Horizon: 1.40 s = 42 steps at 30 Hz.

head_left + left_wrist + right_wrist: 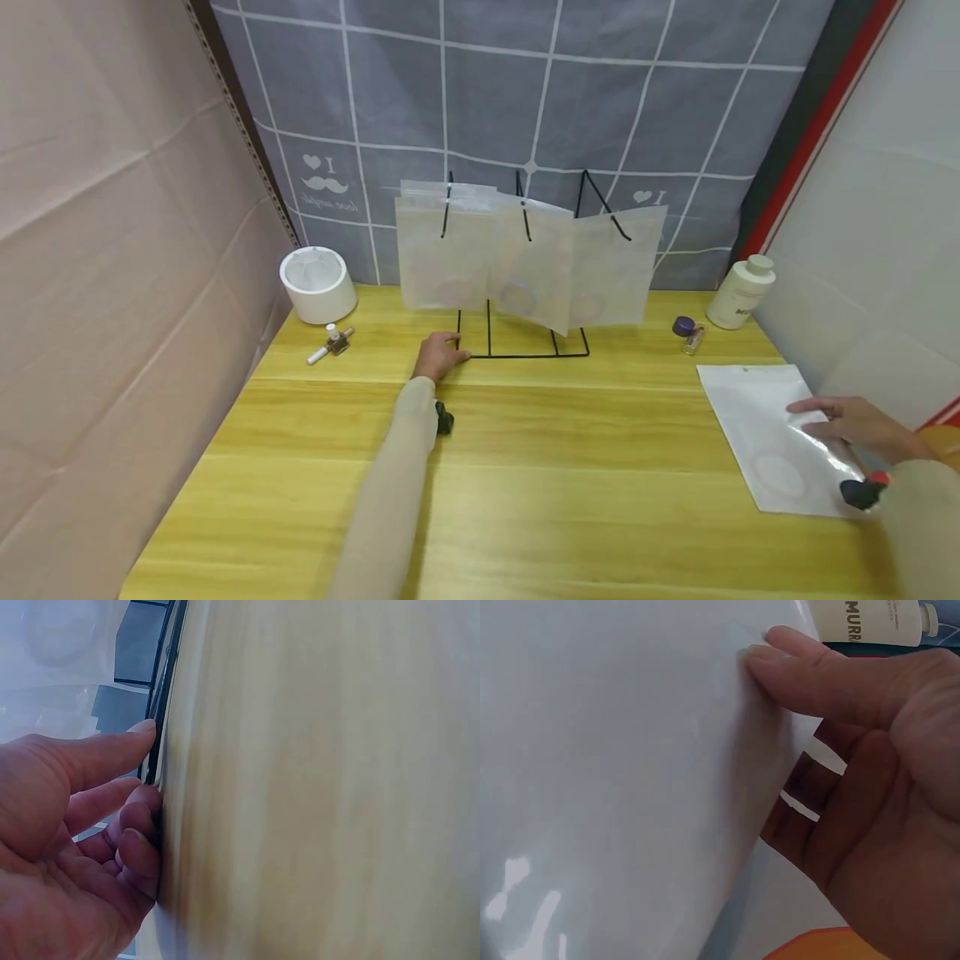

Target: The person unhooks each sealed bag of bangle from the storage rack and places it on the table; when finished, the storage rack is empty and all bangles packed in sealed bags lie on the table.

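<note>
A black wire rack [525, 355] stands at the back of the wooden table [555, 467], with three frosted pouches [525, 258] hanging on its hooks. My left hand [441, 354] rests on the rack's front left corner. In the left wrist view its fingertips [146, 731] touch the black wire [163, 690] against the tabletop. A white pouch [765, 433] lies flat at the right. My right hand [847, 421] holds its right edge. The thumb [780, 652] presses on top of the pouch [615, 765], and the other fingers lie behind the edge.
A white round container [318, 283] and a small capped vial [330, 342] sit at the back left. At the back right are a white bottle [741, 292] and a purple-capped jar [684, 326]. Walls close in on the left, right and back.
</note>
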Motion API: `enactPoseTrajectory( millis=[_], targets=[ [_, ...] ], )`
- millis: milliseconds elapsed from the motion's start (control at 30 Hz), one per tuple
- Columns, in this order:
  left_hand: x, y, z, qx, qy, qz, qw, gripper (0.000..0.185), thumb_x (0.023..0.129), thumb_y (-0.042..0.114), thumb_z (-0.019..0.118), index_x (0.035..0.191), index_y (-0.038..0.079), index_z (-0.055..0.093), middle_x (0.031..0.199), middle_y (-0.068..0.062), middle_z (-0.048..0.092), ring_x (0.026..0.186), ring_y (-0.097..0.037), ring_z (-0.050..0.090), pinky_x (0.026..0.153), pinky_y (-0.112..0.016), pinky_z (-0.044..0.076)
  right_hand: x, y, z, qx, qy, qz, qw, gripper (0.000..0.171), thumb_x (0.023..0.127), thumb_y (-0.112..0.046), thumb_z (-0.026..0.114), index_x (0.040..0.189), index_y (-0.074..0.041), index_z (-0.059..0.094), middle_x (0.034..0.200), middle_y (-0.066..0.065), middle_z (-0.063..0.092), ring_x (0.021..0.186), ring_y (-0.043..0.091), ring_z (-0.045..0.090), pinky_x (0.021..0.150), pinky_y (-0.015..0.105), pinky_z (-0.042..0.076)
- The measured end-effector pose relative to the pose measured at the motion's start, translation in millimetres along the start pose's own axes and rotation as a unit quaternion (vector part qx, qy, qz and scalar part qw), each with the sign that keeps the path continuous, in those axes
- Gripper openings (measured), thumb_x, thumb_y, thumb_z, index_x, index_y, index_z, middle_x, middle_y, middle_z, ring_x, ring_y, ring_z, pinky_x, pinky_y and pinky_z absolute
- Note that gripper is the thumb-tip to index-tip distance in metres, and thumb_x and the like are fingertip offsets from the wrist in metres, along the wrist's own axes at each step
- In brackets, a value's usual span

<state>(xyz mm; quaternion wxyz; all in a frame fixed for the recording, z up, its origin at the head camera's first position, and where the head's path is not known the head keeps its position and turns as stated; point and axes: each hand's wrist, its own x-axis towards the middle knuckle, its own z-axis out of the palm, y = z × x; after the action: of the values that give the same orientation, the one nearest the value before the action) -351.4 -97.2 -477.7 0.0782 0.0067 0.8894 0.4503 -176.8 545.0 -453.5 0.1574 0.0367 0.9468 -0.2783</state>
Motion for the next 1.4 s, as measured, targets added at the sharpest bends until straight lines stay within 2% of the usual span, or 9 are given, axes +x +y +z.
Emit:
enactPoseTrajectory(
  millis=[100,267,533,667,867,1033,1167,1267,1400],
  targets=[
    [0.9,1.1,0.0,0.003,0.002,0.001,1.0000,0.052,0.094,0.019,0.073,0.143,0.008,0.058,0.150,-0.015,0.052,0.141,-0.035,0.044,0.111,-0.051,0.042,5,7,2,-0.025,0.023,-0.009,0.999,0.055,0.093,-0.030,0.073,0.128,0.011,0.061,0.109,0.027,0.063,0.083,0.014,0.055,0.065,0.026,0.047],
    [3.9,1.8,-0.3,0.007,0.006,0.005,0.9999,0.051,0.094,0.019,0.074,0.142,0.008,0.059,0.149,-0.014,0.052,0.141,-0.034,0.044,0.111,-0.051,0.042,11,13,6,-0.061,0.065,-0.022,0.996,0.053,0.089,-0.025,0.077,0.124,0.012,0.063,0.123,0.040,0.058,0.097,0.037,0.060,0.069,0.029,0.052],
    [3.5,2.5,-2.4,0.002,0.006,0.011,0.9999,0.051,0.094,0.020,0.073,0.142,0.008,0.059,0.149,-0.014,0.053,0.141,-0.035,0.044,0.111,-0.051,0.042,12,21,10,-0.063,0.112,-0.016,0.992,0.054,0.089,-0.028,0.077,0.123,0.011,0.062,0.117,0.040,0.056,0.091,0.033,0.057,0.068,0.030,0.047],
    [2.3,2.3,-3.8,0.002,0.004,0.013,0.9999,0.051,0.095,0.019,0.073,0.142,0.007,0.058,0.149,-0.015,0.052,0.141,-0.035,0.044,0.112,-0.052,0.041,14,25,13,-0.051,0.111,-0.009,0.992,0.057,0.091,-0.031,0.076,0.125,0.013,0.060,0.129,0.046,0.048,0.097,0.045,0.058,0.070,0.035,0.049],
    [1.4,1.3,-3.7,0.001,0.007,0.010,0.9999,0.051,0.095,0.017,0.073,0.142,0.006,0.058,0.149,-0.017,0.052,0.142,-0.037,0.043,0.112,-0.053,0.040,15,27,16,-0.044,0.106,0.001,0.993,0.059,0.091,-0.031,0.076,0.126,0.013,0.059,0.131,0.047,0.045,0.100,0.050,0.055,0.075,0.046,0.053],
    [1.4,-0.7,-1.0,0.007,0.006,0.007,0.9999,0.052,0.094,0.019,0.073,0.142,0.007,0.058,0.149,-0.016,0.052,0.142,-0.036,0.043,0.113,-0.052,0.040,11,22,15,-0.062,0.103,-0.031,0.992,0.050,0.094,-0.023,0.072,0.124,0.015,0.059,0.127,0.047,0.048,0.098,0.050,0.058,0.074,0.045,0.054],
    [1.2,-2.5,0.4,0.013,0.003,0.004,0.9999,0.052,0.094,0.019,0.073,0.142,0.007,0.058,0.149,-0.015,0.053,0.142,-0.036,0.043,0.112,-0.052,0.041,12,2,10,-0.077,0.121,-0.073,0.987,0.038,0.102,-0.017,0.061,0.120,0.016,0.060,0.115,0.041,0.059,0.091,0.042,0.062,0.067,0.034,0.052],
    [1.1,-3.6,0.2,0.013,0.008,0.004,0.9999,0.051,0.094,0.018,0.074,0.142,0.006,0.059,0.149,-0.016,0.053,0.140,-0.037,0.044,0.111,-0.052,0.042,18,-33,5,-0.050,0.129,-0.074,0.988,0.042,0.107,-0.021,0.050,0.122,0.018,0.056,0.113,0.038,0.060,0.094,0.042,0.060,0.070,0.039,0.054],
    [1.9,-4.0,1.6,0.010,0.006,0.005,0.9999,0.052,0.094,0.018,0.074,0.142,0.007,0.059,0.149,-0.015,0.052,0.141,-0.036,0.044,0.110,-0.052,0.043,36,-96,1,-0.011,0.139,-0.076,0.987,0.052,0.109,-0.032,0.043,0.130,0.016,0.053,0.123,0.039,0.056,0.109,0.049,0.054,0.082,0.054,0.052]
  ],
)
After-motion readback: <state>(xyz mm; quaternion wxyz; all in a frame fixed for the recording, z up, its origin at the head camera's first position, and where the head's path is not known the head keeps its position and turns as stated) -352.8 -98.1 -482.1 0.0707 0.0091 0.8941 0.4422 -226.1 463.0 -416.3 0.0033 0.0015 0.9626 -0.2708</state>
